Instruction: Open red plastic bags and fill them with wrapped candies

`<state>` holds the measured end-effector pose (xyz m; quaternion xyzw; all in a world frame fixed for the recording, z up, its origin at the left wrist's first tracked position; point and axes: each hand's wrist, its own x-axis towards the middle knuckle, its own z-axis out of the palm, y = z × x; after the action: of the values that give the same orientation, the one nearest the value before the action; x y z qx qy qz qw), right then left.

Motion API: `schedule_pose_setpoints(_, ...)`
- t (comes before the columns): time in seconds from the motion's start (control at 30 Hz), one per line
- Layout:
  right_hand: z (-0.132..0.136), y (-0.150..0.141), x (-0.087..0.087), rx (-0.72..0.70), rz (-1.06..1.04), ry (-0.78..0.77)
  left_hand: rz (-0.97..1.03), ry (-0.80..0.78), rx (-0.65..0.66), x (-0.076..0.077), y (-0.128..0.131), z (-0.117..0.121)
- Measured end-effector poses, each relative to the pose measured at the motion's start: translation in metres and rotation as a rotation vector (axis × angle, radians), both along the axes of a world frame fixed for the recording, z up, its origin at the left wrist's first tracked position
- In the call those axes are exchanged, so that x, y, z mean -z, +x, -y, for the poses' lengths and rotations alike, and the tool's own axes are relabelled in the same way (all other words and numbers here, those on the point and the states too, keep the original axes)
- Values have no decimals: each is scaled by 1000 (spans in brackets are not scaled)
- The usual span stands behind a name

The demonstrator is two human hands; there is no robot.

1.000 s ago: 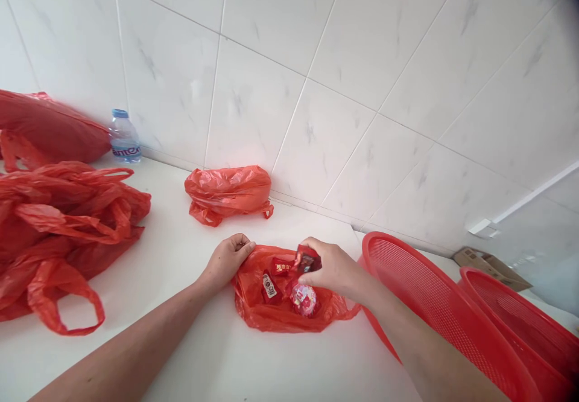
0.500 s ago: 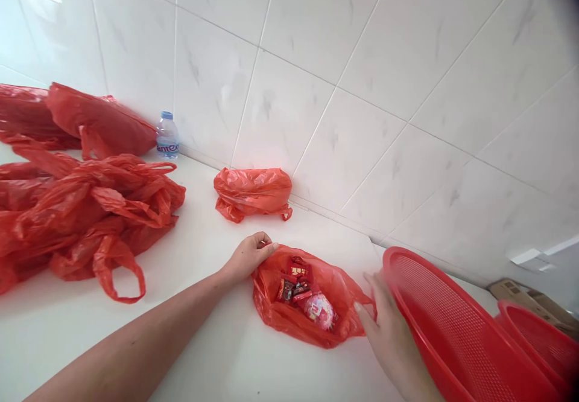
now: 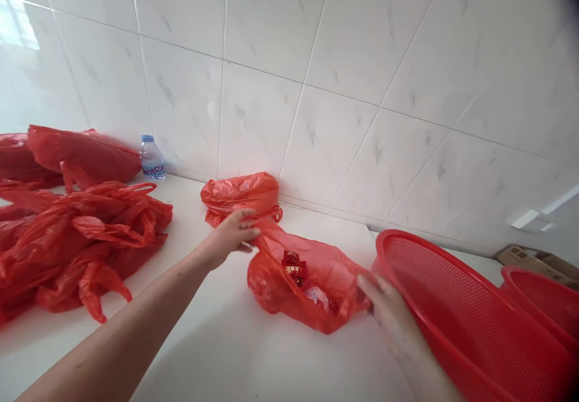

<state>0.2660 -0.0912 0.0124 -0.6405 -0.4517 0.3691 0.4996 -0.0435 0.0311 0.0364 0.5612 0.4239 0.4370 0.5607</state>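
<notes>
A red plastic bag lies open on the white counter, with several wrapped sweets showing inside. My left hand is closed on the bag's left handle and holds it lifted off the counter. My right hand pinches the bag's right edge, beside the rim of a red mesh basket. The bag's mouth is stretched between both hands.
A tied red bag sits behind against the tiled wall. A heap of loose red bags fills the left, with a small water bottle beyond. A second red basket and a cardboard box stand at the right.
My right hand let go of a sweet into the bag, then took hold of the bag's right edge. My left hand lifted the left handle upward.
</notes>
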Motion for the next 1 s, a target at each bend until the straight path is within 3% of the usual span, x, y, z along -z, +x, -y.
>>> schedule_pose_setpoints(0.1, -11, -4, -45, 54, -283, 311, 201, 198, -234, -37, 11, 1)
schedule_pose_setpoints(0.23, -19, -10, -86, 101, -401, 584, 290, 465, -300, -78, 19, 20)
schedule_pose_setpoints(0.3, -22, -15, -91, 141, -396, 618, 232, 541, -322, -85, 19, 32)
schedule_pose_setpoints(0.43, -30, -22, -82, 251, -327, 557, -70, 615, -416, -79, 16, 48)
schedule_pose_setpoints(0.53, -33, -24, -76, 205, -343, 538, -346, 664, -566, -76, 14, 58)
schedule_pose_setpoints(0.6, -32, -28, -77, 136, -420, 549, -401, 660, -613, -78, 15, 65)
schedule_pose_setpoints(0.7, -26, -40, -81, -8, -604, 529, -320, 645, -570, -80, 21, 77)
schedule_pose_setpoints(0.8, -16, -56, -80, -246, -723, 460, -279, 757, -422, -79, 28, 86)
schedule_pose_setpoints(0.9, -1, -74, -75, -312, -581, 366, -359, 950, -238, -79, 33, 96)
schedule_pose_setpoints(1.0, 12, -93, -75, -417, -373, 232, -384, 1030, -48, -80, 37, 105)
